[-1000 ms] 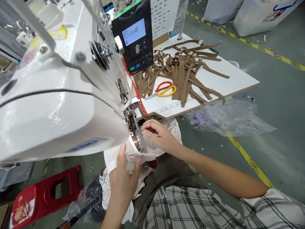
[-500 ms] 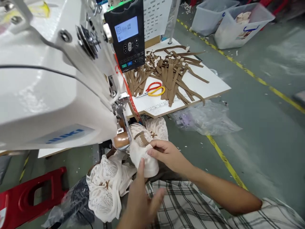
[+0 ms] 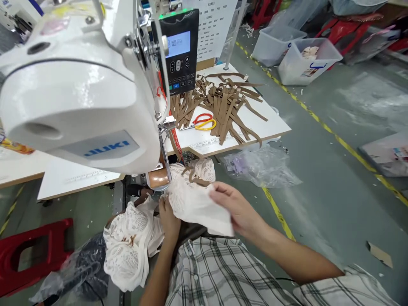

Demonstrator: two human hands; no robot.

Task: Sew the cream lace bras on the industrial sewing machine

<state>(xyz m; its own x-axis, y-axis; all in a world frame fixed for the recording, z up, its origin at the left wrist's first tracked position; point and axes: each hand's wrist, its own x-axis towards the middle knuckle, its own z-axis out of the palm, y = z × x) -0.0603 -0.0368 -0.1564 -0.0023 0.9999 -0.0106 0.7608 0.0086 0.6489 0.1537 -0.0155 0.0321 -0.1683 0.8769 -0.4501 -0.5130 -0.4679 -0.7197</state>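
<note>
A white lace bra (image 3: 191,202) is stretched between my hands below the sewing machine head (image 3: 105,123). My right hand (image 3: 234,206) pinches its plain fabric edge at the right, thumb against fingers. My left hand (image 3: 168,216) is closed at the bra's left edge, just under the copper-coloured machine part (image 3: 158,178); its fingertips are partly hidden. A brown strap (image 3: 196,177) lies loosely curled on the lace behind my right hand. More white lace bras with small brown bows hang in a bunch (image 3: 129,246) to the left of my left hand.
Brown straps (image 3: 223,106) are heaped on the white table (image 3: 274,125), with red-and-yellow-handled scissors (image 3: 204,122) beside them. A control panel (image 3: 178,55) stands behind. Plastic bins (image 3: 307,63) and a clear bag (image 3: 261,165) are on the floor; a red stool (image 3: 35,255) is at left.
My left hand has moved from in front of the bra up and left to its left edge. My right hand has drawn the fabric out to the right. The view has shifted.
</note>
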